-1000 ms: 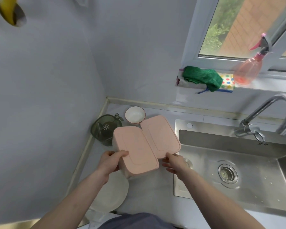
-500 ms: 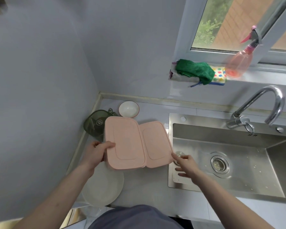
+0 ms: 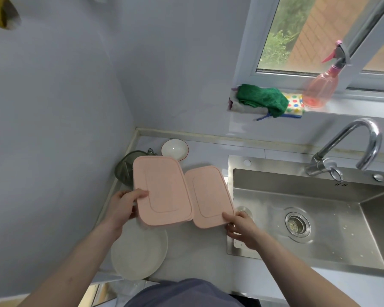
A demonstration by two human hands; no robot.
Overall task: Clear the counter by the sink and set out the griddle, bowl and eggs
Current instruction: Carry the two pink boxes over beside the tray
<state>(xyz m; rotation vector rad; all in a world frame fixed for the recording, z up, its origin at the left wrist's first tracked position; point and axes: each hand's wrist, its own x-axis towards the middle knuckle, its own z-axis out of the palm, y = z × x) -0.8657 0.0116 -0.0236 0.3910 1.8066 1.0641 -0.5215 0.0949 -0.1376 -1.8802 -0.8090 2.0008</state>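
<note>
Two pink lidded containers [image 3: 162, 191] [image 3: 208, 196] are held over the table [image 3: 200, 247] | left hand [image 3: 122, 207], right hand [image 3: 242, 229]: fingers clamped on near edges | judged light, stiff, smooth; best gripped at rims

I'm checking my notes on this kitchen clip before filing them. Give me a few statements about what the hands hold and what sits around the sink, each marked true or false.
1. The left hand grips the larger pink box. True.
2. The right hand rests on the faucet. False: it holds the near corner of the smaller pink box.
3. A small white bowl stands on the counter behind the boxes. True.
4. The green cloth lies in the sink. False: it lies on the window sill, beside the pink spray bottle.
5. A white plate lies on the counter below the left hand. True.
</note>
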